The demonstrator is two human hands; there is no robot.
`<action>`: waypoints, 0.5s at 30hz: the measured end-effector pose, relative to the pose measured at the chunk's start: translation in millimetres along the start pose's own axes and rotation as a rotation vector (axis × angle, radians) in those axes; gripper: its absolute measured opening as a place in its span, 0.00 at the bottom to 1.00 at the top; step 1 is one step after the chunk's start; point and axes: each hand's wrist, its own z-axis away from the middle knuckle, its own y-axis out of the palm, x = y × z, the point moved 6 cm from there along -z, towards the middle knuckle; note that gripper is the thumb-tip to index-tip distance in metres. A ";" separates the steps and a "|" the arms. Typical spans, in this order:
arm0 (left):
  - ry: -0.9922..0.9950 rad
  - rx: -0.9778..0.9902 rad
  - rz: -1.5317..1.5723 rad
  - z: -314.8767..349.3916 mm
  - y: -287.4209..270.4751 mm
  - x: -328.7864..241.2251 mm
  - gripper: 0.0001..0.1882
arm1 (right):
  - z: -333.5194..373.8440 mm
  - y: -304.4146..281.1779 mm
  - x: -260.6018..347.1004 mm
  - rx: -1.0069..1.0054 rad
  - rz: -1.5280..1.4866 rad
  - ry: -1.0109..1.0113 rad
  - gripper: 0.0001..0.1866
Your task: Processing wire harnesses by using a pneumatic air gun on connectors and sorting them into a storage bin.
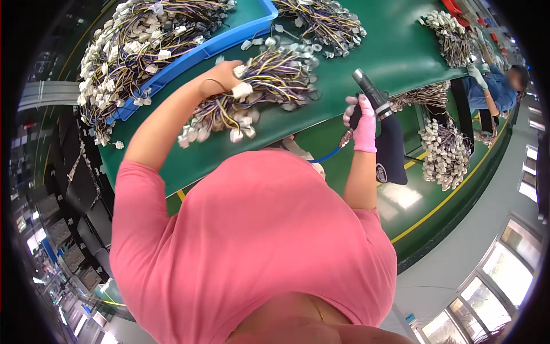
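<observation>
My left hand (223, 78), bare, is closed round a bundle of wire harnesses (281, 77) with white connectors and yellow, white and purple wires. The bundle is over the green table near its front edge, its connector ends blurred; my fingertips are partly hidden by it. In a pink glove, my right hand (362, 123) grips a black air-powered vacuum gun (372, 92) with a dark cloth bag (391, 152) hanging from it. Its nozzle points up and left, apart from the bundle. A blue air hose (329, 156) runs from the grip.
A blue tray (212, 49) edges a large heap of harnesses (140, 51) at the left. More harnesses lie on the green table (395, 46) at the back and far right. Bundles (446, 152) hang beyond the table's right edge. A co-worker in blue (501, 89) is at the far right.
</observation>
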 end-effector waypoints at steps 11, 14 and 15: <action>-0.204 -0.302 0.594 119.9 -73.8 -42.5 0.33 | 0.3 -19.9 -6.8 -0.063 -0.108 0.036 0.25; -0.046 -0.343 0.376 122.5 -127.7 -78.3 0.32 | -7.5 -3.9 -2.0 -0.037 -0.079 0.048 0.24; 0.026 -0.230 0.279 120.4 -146.9 -94.3 0.32 | -9.6 0.6 -2.3 -0.029 -0.053 0.058 0.24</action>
